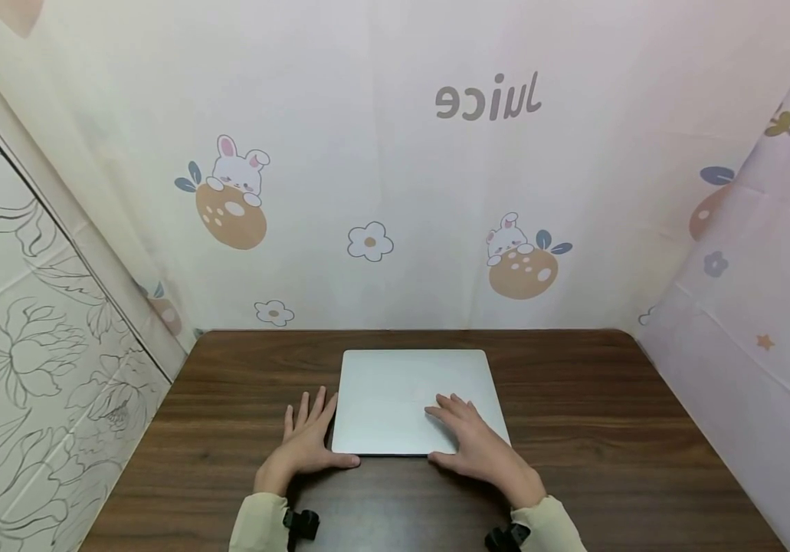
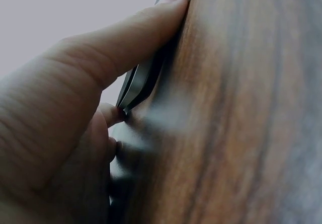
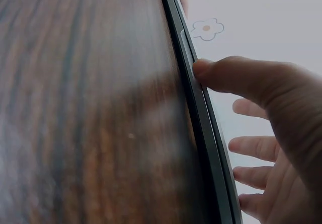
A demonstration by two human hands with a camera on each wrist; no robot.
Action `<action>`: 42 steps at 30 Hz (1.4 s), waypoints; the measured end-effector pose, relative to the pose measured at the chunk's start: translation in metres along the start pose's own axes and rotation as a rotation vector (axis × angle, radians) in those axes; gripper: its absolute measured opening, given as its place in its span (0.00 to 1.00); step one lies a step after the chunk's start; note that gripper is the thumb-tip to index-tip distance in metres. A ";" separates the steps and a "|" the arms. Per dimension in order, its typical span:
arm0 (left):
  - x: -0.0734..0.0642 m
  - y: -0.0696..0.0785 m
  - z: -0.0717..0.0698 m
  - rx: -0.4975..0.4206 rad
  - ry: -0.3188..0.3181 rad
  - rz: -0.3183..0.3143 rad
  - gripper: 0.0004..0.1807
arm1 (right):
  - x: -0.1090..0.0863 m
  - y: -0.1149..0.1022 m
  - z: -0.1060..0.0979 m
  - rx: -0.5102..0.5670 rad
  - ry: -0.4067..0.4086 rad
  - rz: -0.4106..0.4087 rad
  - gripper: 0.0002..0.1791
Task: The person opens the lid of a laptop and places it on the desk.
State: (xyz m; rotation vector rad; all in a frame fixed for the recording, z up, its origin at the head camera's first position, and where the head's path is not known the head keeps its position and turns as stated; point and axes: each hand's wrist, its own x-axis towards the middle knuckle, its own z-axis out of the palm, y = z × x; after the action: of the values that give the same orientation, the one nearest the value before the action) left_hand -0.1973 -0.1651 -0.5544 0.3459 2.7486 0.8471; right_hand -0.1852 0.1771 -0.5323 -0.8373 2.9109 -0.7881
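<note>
A closed silver laptop (image 1: 395,399) lies flat on the wooden table, its dark front edge (image 3: 198,113) facing me. My left hand (image 1: 303,447) spans its front left corner: the thumb (image 2: 146,30) lies along the front edge, while the straight, spread fingers point away beside the left side. My right hand (image 1: 470,441) reaches over the right part of the lid with fingers extended above it. Its thumb tip (image 3: 204,68) touches the front edge by the shallow opening notch. Neither hand is wrapped round the laptop.
The brown wood-grain table (image 1: 574,399) extends around the laptop. A printed curtain (image 1: 395,153) hangs behind the table's far edge, with more cloth (image 1: 767,307) at the right and a flower-patterned panel (image 1: 36,345) at the left. Black wrist cameras (image 1: 301,524) sit at both sleeves.
</note>
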 end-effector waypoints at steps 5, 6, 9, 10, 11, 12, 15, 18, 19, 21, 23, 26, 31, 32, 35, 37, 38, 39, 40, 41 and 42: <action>0.000 -0.003 0.003 -0.007 0.009 -0.006 0.73 | 0.000 0.001 0.001 -0.008 -0.011 -0.002 0.38; 0.000 -0.003 0.004 -0.008 0.011 -0.007 0.73 | 0.000 0.001 0.001 -0.010 -0.013 0.001 0.38; 0.001 -0.006 0.005 -0.002 0.009 -0.012 0.74 | 0.001 0.000 0.001 -0.016 -0.025 0.020 0.38; 0.001 -0.007 0.006 -0.001 0.009 -0.013 0.74 | 0.001 0.000 0.001 -0.017 -0.030 0.028 0.38; 0.001 -0.007 0.005 0.000 0.007 -0.015 0.74 | 0.001 0.000 0.001 -0.019 -0.034 0.037 0.38; 0.001 -0.007 0.005 -0.002 0.009 -0.015 0.74 | 0.000 0.000 0.000 -0.022 -0.038 0.044 0.38; 0.001 -0.008 0.005 0.002 0.001 -0.019 0.74 | 0.000 -0.001 0.000 -0.030 -0.041 0.055 0.38; 0.000 -0.007 0.004 -0.006 -0.002 -0.009 0.74 | -0.001 -0.001 0.000 -0.048 -0.029 0.049 0.37; 0.000 -0.007 0.004 -0.006 -0.006 -0.010 0.74 | -0.001 -0.001 0.000 -0.055 -0.023 0.046 0.37; -0.001 -0.006 0.004 -0.011 -0.008 -0.011 0.74 | -0.002 -0.001 -0.001 -0.068 -0.010 0.036 0.36; -0.001 -0.006 0.004 -0.018 -0.005 -0.011 0.74 | -0.002 0.000 -0.001 -0.086 0.007 0.019 0.35; 0.000 -0.006 0.005 -0.013 -0.003 -0.019 0.73 | -0.002 0.001 -0.002 -0.104 0.034 -0.006 0.33; 0.001 -0.007 0.006 -0.020 0.003 -0.013 0.73 | -0.004 0.002 -0.004 -0.119 0.076 -0.038 0.29; 0.001 -0.007 0.007 -0.022 0.006 -0.012 0.73 | -0.004 0.003 -0.004 -0.119 0.083 -0.045 0.28; 0.001 -0.008 0.007 -0.019 0.015 -0.010 0.73 | -0.004 0.003 -0.005 -0.113 0.102 -0.069 0.26; 0.002 -0.008 0.008 -0.015 0.018 -0.009 0.73 | -0.003 0.004 -0.006 -0.110 0.112 -0.085 0.24; 0.002 -0.008 0.008 -0.014 0.019 -0.008 0.73 | -0.003 0.004 -0.006 -0.109 0.117 -0.092 0.23; 0.002 -0.009 0.008 -0.011 0.020 -0.006 0.73 | -0.003 0.004 -0.006 -0.109 0.122 -0.099 0.22; 0.002 -0.009 0.008 -0.012 0.021 -0.004 0.73 | -0.003 0.004 -0.006 -0.108 0.126 -0.105 0.22; 0.003 -0.009 0.008 -0.011 0.021 -0.003 0.73 | -0.003 0.004 -0.006 -0.111 0.131 -0.111 0.21; 0.002 -0.008 0.008 -0.008 0.017 -0.004 0.73 | -0.003 0.004 -0.006 -0.113 0.136 -0.116 0.21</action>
State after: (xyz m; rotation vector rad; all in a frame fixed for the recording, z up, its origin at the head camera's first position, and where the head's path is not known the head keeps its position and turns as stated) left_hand -0.1985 -0.1670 -0.5660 0.3325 2.7599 0.8640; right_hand -0.1856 0.1846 -0.5294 -1.0082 3.0750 -0.7202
